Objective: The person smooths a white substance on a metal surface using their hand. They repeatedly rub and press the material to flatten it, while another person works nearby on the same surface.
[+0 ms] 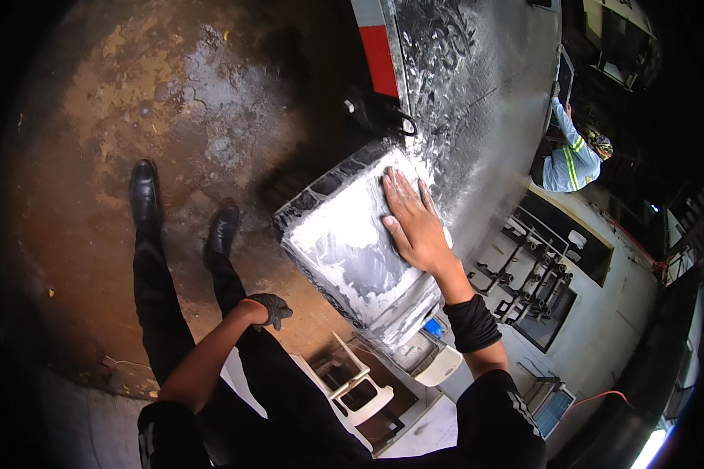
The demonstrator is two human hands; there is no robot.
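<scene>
My bare right hand [416,227] lies flat on a boxy dark part [360,270] whose broad face is coated with white powder. Its fingers are stretched out and slightly apart, pointing toward the part's far edge. The powder is smeared, and darker grey surface shows through in patches. Dark recesses run along the part's far left side. My left hand [272,310], in a dark glove, hangs beside my leg, away from the part. Its fingers are curled in, with nothing visible in them.
A large flat bed with a textured metal surface [485,94] adjoins the part; its end carries a red and white strip [378,59]. A white plastic chair [360,391] stands near my legs. To the right, a person in a light-blue shirt [565,166] works. Stained brown floor [109,102] lies left.
</scene>
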